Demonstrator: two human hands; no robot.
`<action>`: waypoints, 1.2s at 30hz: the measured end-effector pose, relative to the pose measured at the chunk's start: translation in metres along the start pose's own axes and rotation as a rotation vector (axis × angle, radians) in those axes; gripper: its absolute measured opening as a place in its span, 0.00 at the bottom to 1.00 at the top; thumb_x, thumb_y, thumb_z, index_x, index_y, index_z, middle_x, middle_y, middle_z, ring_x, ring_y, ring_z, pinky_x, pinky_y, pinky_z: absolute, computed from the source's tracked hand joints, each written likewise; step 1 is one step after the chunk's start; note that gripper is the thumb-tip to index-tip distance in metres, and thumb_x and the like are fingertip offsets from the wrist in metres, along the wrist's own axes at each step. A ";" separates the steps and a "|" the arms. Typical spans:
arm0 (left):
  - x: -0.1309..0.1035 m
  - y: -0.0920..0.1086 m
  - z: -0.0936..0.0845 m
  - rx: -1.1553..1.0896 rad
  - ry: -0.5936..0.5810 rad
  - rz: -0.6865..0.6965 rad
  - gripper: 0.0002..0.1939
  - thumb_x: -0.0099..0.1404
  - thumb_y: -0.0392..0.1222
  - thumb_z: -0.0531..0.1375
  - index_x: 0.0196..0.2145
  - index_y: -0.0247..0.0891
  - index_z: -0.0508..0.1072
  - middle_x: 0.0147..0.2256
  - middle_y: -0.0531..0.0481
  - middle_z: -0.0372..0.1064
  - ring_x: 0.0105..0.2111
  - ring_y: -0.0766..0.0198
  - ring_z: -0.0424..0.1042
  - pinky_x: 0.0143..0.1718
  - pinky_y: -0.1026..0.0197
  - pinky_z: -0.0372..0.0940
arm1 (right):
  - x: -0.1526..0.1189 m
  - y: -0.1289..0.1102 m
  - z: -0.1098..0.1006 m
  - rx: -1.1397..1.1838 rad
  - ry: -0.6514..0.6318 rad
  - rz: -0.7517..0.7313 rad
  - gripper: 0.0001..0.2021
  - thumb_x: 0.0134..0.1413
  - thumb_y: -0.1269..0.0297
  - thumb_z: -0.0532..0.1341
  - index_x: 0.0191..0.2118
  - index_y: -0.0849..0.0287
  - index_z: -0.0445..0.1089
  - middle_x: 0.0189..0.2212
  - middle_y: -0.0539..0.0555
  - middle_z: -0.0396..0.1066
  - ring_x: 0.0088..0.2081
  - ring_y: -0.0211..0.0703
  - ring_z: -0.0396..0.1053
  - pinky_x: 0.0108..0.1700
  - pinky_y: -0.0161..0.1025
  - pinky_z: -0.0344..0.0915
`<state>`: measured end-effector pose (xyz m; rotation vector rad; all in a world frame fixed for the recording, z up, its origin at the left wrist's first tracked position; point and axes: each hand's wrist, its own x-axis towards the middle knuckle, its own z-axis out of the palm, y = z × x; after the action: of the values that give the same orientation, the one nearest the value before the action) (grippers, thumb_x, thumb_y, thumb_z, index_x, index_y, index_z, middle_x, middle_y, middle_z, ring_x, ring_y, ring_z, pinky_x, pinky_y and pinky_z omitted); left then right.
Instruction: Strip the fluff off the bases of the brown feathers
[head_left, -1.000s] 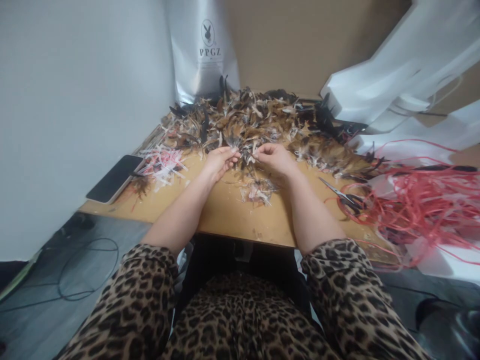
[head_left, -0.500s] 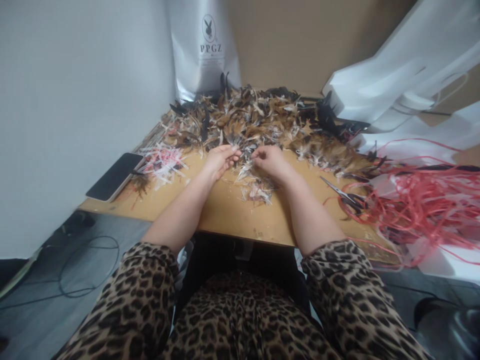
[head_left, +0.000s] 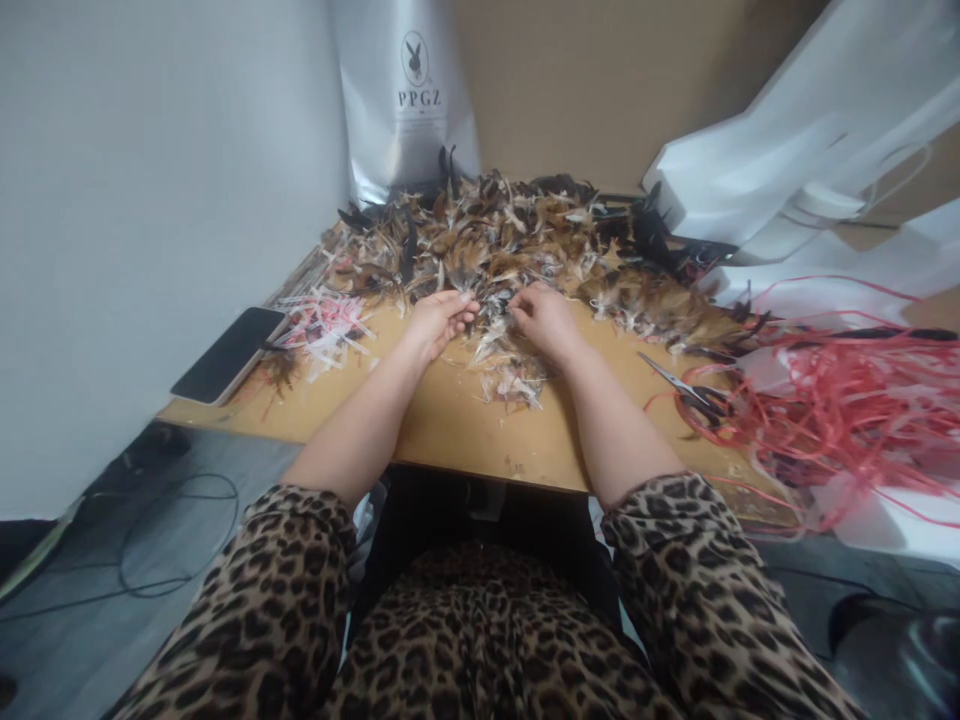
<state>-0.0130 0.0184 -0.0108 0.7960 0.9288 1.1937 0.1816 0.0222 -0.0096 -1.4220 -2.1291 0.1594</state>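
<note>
A large heap of brown and black feathers covers the back of the wooden table. At the heap's front edge, my left hand is closed in a pinch on a brown feather tuft that fans up above its fingertips. A short way to the right, my right hand has its thumb and forefinger pressed together. Whatever it pinches is too small to make out. Whitish feather scraps lie on the table between and below the hands.
Left of the hands are a pile of pink and white strips and a phone. On the right lie scissors beside tangled red ribbon. A silver bag stands behind the heap, and white plastic sheeting is at back right.
My right hand has shifted slightly to the right, away from the left. The left hand keeps its pinch in nearly the same place.
</note>
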 end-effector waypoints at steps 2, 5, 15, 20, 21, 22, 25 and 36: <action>0.000 0.001 0.000 -0.002 0.011 -0.005 0.05 0.57 0.34 0.65 0.28 0.31 0.71 0.25 0.50 0.73 0.19 0.77 0.68 0.18 0.75 0.59 | 0.002 0.003 -0.003 0.060 0.065 0.016 0.10 0.51 0.68 0.54 0.32 0.61 0.72 0.33 0.57 0.70 0.39 0.46 0.66 0.44 0.39 0.60; 0.000 0.001 -0.001 -0.006 0.021 -0.010 0.05 0.57 0.34 0.65 0.30 0.31 0.72 0.26 0.50 0.73 0.19 0.77 0.68 0.18 0.75 0.59 | 0.002 0.003 -0.009 0.064 0.061 0.015 0.10 0.49 0.70 0.55 0.36 0.62 0.73 0.36 0.58 0.70 0.39 0.46 0.65 0.44 0.40 0.61; 0.001 0.000 -0.003 -0.026 -0.011 0.010 0.04 0.58 0.33 0.64 0.31 0.31 0.72 0.25 0.51 0.74 0.19 0.77 0.68 0.17 0.75 0.59 | -0.006 -0.006 0.007 -0.216 -0.169 -0.029 0.13 0.54 0.67 0.54 0.39 0.57 0.75 0.41 0.59 0.69 0.40 0.48 0.67 0.40 0.40 0.61; 0.001 0.005 -0.003 -0.072 -0.001 0.001 0.02 0.59 0.32 0.63 0.31 0.31 0.72 0.25 0.52 0.73 0.19 0.77 0.68 0.17 0.75 0.59 | 0.001 0.007 0.010 0.159 0.036 0.032 0.09 0.50 0.65 0.57 0.33 0.60 0.74 0.35 0.56 0.69 0.39 0.44 0.66 0.44 0.39 0.61; 0.001 0.006 -0.003 -0.080 0.004 0.002 0.02 0.59 0.32 0.63 0.31 0.31 0.72 0.25 0.52 0.73 0.19 0.77 0.68 0.18 0.75 0.59 | 0.003 0.009 0.009 0.247 0.080 0.066 0.08 0.49 0.65 0.58 0.31 0.61 0.73 0.33 0.55 0.69 0.38 0.43 0.66 0.43 0.39 0.61; 0.000 0.007 -0.003 -0.087 0.007 0.004 0.03 0.59 0.33 0.63 0.31 0.31 0.72 0.25 0.52 0.73 0.19 0.77 0.68 0.18 0.75 0.59 | 0.004 0.010 0.008 0.333 0.112 0.102 0.07 0.48 0.64 0.59 0.30 0.61 0.72 0.31 0.54 0.69 0.36 0.42 0.66 0.42 0.39 0.62; -0.001 0.010 -0.003 -0.097 -0.006 0.020 0.02 0.59 0.33 0.62 0.31 0.32 0.72 0.26 0.52 0.74 0.19 0.77 0.69 0.18 0.75 0.59 | 0.006 0.006 0.004 0.568 0.128 0.197 0.07 0.44 0.61 0.61 0.26 0.60 0.68 0.24 0.49 0.67 0.29 0.38 0.63 0.36 0.37 0.62; -0.013 0.022 0.003 -0.146 -0.139 0.192 0.02 0.59 0.33 0.63 0.30 0.33 0.73 0.42 0.47 0.76 0.26 0.76 0.73 0.24 0.74 0.65 | 0.003 -0.009 0.001 0.825 0.055 0.220 0.08 0.46 0.62 0.61 0.25 0.57 0.61 0.15 0.44 0.61 0.18 0.32 0.56 0.24 0.32 0.53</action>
<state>-0.0204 0.0098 0.0125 0.8527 0.6545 1.3386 0.1727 0.0209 -0.0058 -1.1106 -1.5481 0.9456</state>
